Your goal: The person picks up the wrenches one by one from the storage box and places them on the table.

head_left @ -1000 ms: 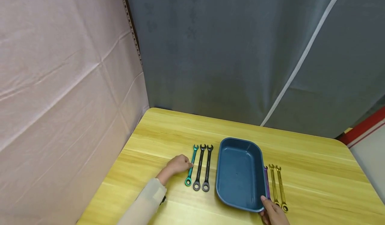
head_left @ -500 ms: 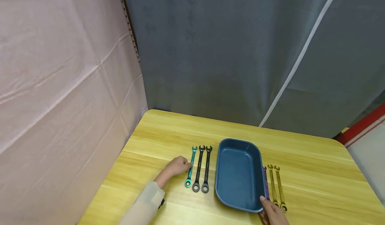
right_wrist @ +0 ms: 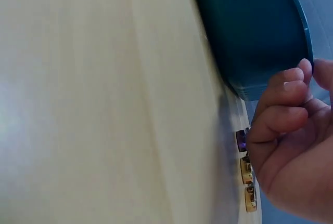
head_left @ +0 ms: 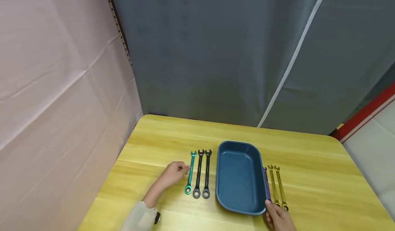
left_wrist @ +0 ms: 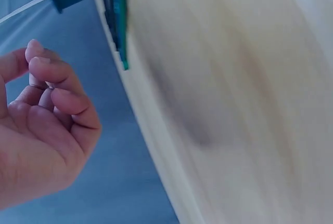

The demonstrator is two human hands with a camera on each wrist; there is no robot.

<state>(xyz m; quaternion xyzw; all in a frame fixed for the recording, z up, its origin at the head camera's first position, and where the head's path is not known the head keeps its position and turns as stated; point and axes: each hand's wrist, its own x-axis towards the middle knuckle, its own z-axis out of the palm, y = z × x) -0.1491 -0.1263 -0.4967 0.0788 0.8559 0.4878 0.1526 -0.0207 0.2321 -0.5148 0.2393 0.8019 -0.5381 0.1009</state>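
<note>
Just left of a green ratcheting combination wrench (head_left: 191,171) is my left hand (head_left: 172,173), its fingers loosely curled with nothing in them. The left wrist view shows a gap between this hand and the green wrench (left_wrist: 121,21). Two black wrenches (head_left: 199,174) lie parallel beside the green one. My right hand (head_left: 279,218) pinches the rim of a blue plastic bin (head_left: 239,181) at its near right corner, thumb on the rim and fingers outside. The bin's inside is bare. The right wrist view shows the fingers (right_wrist: 281,96) against the bin's wall (right_wrist: 255,31).
Right of the bin lie a purple wrench (head_left: 267,187) and two gold wrenches (head_left: 280,187), their near ends close to my right hand. Everything sits on a wood-grain table (head_left: 314,176). A grey curtain (head_left: 200,59) hangs behind and a pale cloth (head_left: 61,97) on the left.
My left hand has drawn slightly left from the green wrench, its fingers loosening. The head view has shifted, so everything sits further left. My right hand keeps its grip on the bin's corner.
</note>
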